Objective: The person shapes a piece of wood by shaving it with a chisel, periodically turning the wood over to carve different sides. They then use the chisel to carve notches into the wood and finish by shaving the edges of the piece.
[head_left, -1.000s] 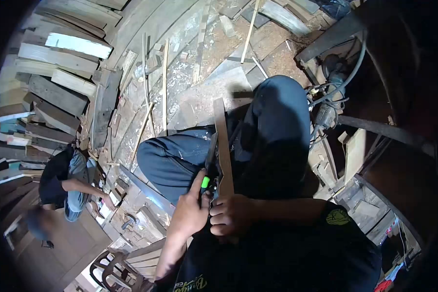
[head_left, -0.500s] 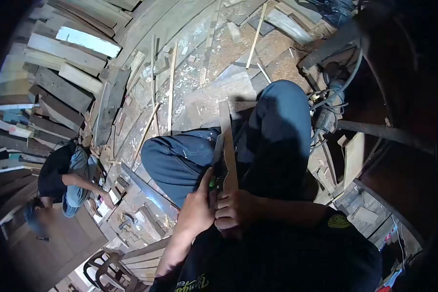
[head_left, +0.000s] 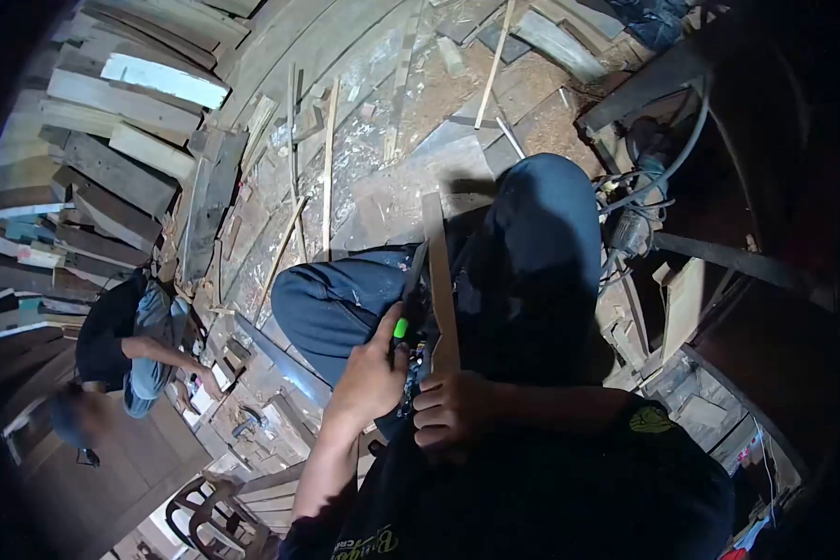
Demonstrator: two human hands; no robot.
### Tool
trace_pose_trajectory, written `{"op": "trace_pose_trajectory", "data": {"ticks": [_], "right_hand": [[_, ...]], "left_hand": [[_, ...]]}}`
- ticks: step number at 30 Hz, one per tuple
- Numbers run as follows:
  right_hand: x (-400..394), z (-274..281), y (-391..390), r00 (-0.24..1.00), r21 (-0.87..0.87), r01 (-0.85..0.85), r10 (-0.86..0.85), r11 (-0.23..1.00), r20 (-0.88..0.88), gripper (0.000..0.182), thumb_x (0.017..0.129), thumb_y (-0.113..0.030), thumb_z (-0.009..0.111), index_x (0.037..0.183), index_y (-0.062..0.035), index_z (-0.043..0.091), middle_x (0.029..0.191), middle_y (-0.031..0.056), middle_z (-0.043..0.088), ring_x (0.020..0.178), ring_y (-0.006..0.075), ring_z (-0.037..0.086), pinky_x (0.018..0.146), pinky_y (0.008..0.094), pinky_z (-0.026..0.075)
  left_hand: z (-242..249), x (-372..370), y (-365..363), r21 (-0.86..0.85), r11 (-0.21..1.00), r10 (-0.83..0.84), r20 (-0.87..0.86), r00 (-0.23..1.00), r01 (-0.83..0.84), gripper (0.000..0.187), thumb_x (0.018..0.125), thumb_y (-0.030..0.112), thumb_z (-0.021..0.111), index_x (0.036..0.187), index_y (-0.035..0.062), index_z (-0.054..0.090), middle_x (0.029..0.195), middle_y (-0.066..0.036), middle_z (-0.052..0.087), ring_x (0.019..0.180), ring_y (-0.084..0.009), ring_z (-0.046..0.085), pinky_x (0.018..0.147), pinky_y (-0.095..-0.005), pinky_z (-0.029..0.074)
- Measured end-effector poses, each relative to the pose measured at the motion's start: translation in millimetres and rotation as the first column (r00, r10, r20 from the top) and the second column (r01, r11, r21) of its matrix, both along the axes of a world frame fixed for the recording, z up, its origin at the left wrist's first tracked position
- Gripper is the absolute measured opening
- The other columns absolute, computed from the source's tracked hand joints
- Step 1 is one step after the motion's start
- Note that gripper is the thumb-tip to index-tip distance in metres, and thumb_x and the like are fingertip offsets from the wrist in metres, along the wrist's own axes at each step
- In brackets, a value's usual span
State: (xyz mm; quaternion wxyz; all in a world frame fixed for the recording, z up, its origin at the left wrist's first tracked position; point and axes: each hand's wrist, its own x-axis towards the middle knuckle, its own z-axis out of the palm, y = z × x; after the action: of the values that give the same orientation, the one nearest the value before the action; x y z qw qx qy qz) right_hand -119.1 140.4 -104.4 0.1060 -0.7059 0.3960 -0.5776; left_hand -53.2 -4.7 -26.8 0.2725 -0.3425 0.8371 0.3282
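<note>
Your left hand (head_left: 369,378) is curled around the grip of a long, dark tool (head_left: 416,273), index finger stretched along it by a bright green part (head_left: 400,328); your right hand (head_left: 453,411) has its fingers closed tightly around the near end of a slim wooden strip (head_left: 441,299). The strip runs straight ahead of those fingers, between your knees (head_left: 548,219), with the tool just left of its uneven edge — whether the two touch close to your fingers is hard to tell. The step in hand looks like working that edge with the tool, and the next move seems to call for a firm right-hand hold and a steady left wrist. Ahead of your fingers, the floor (head_left: 527,126) is strewn with sawdust and thin sticks (head_left: 330,177). Far to their left lie stacked boards (head_left: 121,131), and a bent-over co-worker (head_left: 112,327) beside a wide panel (head_left: 131,467); to their right, past your knee — a corded power tool (head_left: 630,229), partly in shadow
</note>
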Motion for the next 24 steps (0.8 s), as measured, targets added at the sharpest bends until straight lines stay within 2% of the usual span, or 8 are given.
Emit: {"op": "trace_pose_trajectory", "data": {"ticks": [2,3,6,7,14,20,22,24], "right_hand": [[2.0,0.6,-1.1,1.000,0.015,-0.021,0.021,1.000,0.009,0.027,0.072,-0.031,0.069,0.078,-0.0126,0.050,0.067,0.0001,0.045,0.063,0.0188,0.052,0.056,0.0351,0.040],[4.1,0.2,-2.5,1.000,-0.008,0.006,-0.006,1.000,0.001,0.027,0.074,-0.031,0.069,0.077,-0.0127,0.050,0.067,0.0001,0.045,0.062,0.0186,0.052,0.056,0.0350,0.040],[4.2,0.0,-3.3,0.999,-0.027,0.034,-0.034,0.999,0.008,0.027,0.078,-0.031,0.069,0.077,-0.0129,0.049,0.067,-0.0002,0.045,0.062,0.0184,0.051,0.055,0.0349,0.040],[4.9,-0.3,-3.1,0.999,-0.016,0.035,-0.034,0.999,0.032,0.027,0.081,-0.031,0.068,0.076,-0.0129,0.048,0.067,-0.0003,0.045,0.061,0.0184,0.051,0.054,0.0349,0.040],[5.5,0.2,-5.3,0.998,-0.056,0.066,-0.067,0.996,-0.003,0.027,0.078,-0.031,0.068,0.075,-0.0126,0.048,0.067,-0.0001,0.046,0.061,0.0193,0.052,0.054,0.0350,0.043],[4.6,-5.3,-5.1,1.000,-0.061,-0.002,0.004,0.998,0.031,0.026,0.079,-0.033,0.065,0.085,-0.0112,0.052,0.067,0.0003,0.044,0.063,0.0190,0.052,0.055,0.0344,0.042],[3.5,-1.1,-7.1,1.000,-0.049,-0.013,0.014,0.999,0.017,0.025,0.079,-0.032,0.064,0.085,-0.0109,0.052,0.067,0.0004,0.045,0.063,0.0191,0.052,0.056,0.0344,0.041],[0.5,0.5,-7.4,1.000,-0.032,-0.010,0.010,0.999,-0.006,0.024,0.078,-0.031,0.064,0.085,-0.0106,0.052,0.068,0.0005,0.045,0.063,0.0192,0.052,0.056,0.0344,0.041]], "left_hand": [[8.5,-7.0,2.7,0.025,0.999,0.030,0.095,0.995,-0.033,0.056,0.096,0.015,0.053,0.150,0.0175,0.037,0.097,-0.035,0.064,0.098,-0.0502,0.062,0.084,-0.0513,0.050],[3.7,-2.7,5.9,0.046,0.998,0.051,0.056,0.997,-0.054,0.060,0.093,0.014,0.052,0.150,0.0134,0.035,0.094,-0.036,0.064,0.093,-0.0522,0.062,0.086,-0.0567,0.048],[0.3,10.1,13.8,0.023,0.999,0.038,-0.048,0.998,-0.037,0.059,0.093,0.013,0.052,0.150,0.0135,0.036,0.091,-0.035,0.064,0.091,-0.0516,0.062,0.085,-0.0576,0.048],[6.0,6.3,15.3,0.017,0.999,0.040,-0.001,0.999,-0.040,0.058,0.093,0.012,0.051,0.149,0.0124,0.036,0.092,-0.036,0.064,0.091,-0.0515,0.062,0.084,-0.0579,0.048],[-14.6,-12.0,6.5,0.011,0.999,0.042,-0.016,0.999,-0.042,0.056,0.094,0.013,0.050,0.148,0.0055,0.036,0.092,-0.037,0.063,0.089,-0.0525,0.062,0.082,-0.0572,0.049],[-15.9,-17.8,7.3,-0.024,1.000,-0.013,-0.028,1.000,0.012,0.056,0.094,0.011,0.050,0.147,0.0029,0.035,0.087,-0.037,0.062,0.087,-0.0515,0.063,0.080,-0.0573,0.049],[-57.1,-14.9,-7.3,-0.045,0.999,-0.025,-0.103,0.994,0.021,0.053,0.095,0.012,0.050,0.146,0.0032,0.037,0.087,-0.037,0.063,0.087,-0.0512,0.064,0.078,-0.0560,0.050],[-68.2,-23.5,-18.3,0.009,1.000,-0.019,-0.264,0.964,0.022,0.052,0.095,0.014,0.050,0.145,0.0043,0.038,0.089,-0.037,0.063,0.090,-0.0516,0.063,0.080,-0.0558,0.050]]}}
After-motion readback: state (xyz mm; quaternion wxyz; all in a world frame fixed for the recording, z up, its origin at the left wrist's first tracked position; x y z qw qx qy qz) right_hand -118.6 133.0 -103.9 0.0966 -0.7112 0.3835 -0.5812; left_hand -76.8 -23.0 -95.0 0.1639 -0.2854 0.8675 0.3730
